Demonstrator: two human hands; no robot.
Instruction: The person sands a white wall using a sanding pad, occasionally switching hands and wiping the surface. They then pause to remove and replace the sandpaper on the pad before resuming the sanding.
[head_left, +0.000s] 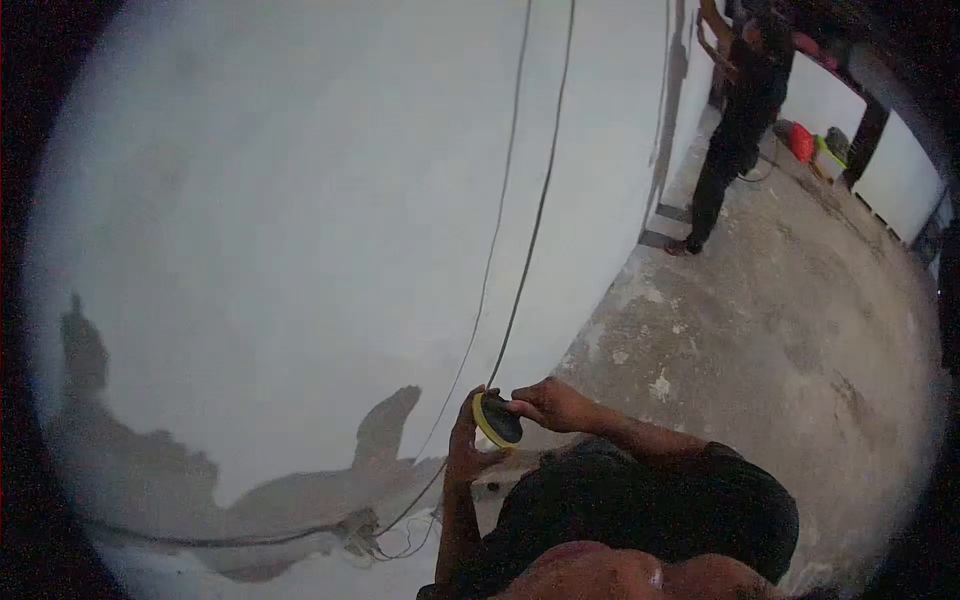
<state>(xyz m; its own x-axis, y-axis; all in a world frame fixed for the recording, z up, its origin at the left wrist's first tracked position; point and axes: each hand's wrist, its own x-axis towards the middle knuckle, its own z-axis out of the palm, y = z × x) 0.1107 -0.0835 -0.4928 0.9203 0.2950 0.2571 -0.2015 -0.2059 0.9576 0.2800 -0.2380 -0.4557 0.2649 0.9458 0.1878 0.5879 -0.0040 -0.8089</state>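
Note:
In front of my chest is a round disc [500, 420] with a yellow rim and a dark face, tilted on edge. My left hand [464, 440] is closed around its left side, with fingers at the top edge and the palm side below. From the right, my right hand [556, 404] meets the disc with curled fingers, a fingertip or thumb pressed on the dark face near its upper edge. A dark cable [530, 230] hanging down the wall passes behind the disc and my left hand in this view.
A large white wall [300, 220] fills the left, with shadows low on it. A bundle of cables [358, 528] lies near its base. Rough concrete floor [760, 350] spreads right. Farther off, a person in dark clothes [745, 110] faces the wall with raised arms, near a red item [801, 142].

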